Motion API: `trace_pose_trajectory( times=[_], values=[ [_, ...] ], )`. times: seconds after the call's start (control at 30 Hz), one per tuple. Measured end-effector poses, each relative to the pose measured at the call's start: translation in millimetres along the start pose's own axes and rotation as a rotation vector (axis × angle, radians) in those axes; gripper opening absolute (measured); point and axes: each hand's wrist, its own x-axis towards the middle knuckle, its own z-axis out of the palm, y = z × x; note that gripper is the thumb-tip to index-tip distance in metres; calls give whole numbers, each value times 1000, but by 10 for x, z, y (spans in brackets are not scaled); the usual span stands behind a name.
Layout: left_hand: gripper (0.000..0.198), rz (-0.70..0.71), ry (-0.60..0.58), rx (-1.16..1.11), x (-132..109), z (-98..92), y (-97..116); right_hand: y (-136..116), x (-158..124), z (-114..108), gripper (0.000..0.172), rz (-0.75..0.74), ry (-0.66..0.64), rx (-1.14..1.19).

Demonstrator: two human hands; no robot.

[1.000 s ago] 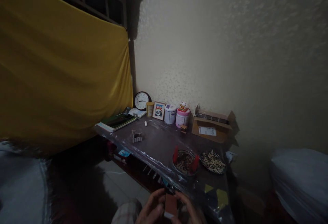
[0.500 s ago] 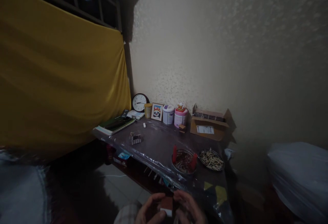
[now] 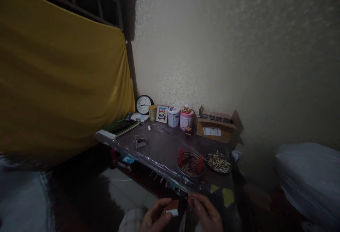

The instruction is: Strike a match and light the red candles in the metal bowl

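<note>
Low in the frame, my left hand [image 3: 155, 218] is closed round a small reddish-brown box [image 3: 172, 208] with a pale end. To its right, my right hand [image 3: 205, 212] has its fingertips pinched together just off the box's corner; what they pinch is too small and dark to name. Both hands hover in front of the near edge of a dark table [image 3: 162, 147] covered in clear plastic. Beyond them on the table stand a round dish with two red handles [image 3: 190, 164] and a plate of pale matchsticks [image 3: 218, 161].
At the table's back stand a clock [image 3: 143, 104], a framed picture [image 3: 162, 114], two tins [image 3: 180, 117] and an open cardboard box [image 3: 215, 126]. Books [image 3: 118, 127] lie at left, a small dark object [image 3: 140, 141] mid-table. A yellow cloth [image 3: 61, 76] hangs left; a pale bag [image 3: 308, 179] sits right.
My right hand has come off the small box and moved a little to the right, fingers pinched. My left hand keeps the box. The view has shifted slightly right.
</note>
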Motion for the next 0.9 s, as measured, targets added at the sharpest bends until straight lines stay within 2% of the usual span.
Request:
trace_pose_trajectory(
  times=[0.1,0.27,0.4,0.7,0.9],
  values=[
    [33,-6,-29,-16,-40,49,57,9,-16,29,27,7,20,26],
    [35,-33,48,-26,-111,131,125,-42,-37,60,28,11,2,-13],
    [36,-58,37,-57,-99,141,90,-62,-44,48,27,20,-5,-43],
    [34,-56,-16,-75,-63,150,61,-137,-79,65,22,-113,2,-285],
    [31,-43,-25,-62,-103,221,169,-252,-134,156,20,-202,19,-335]
  ],
)
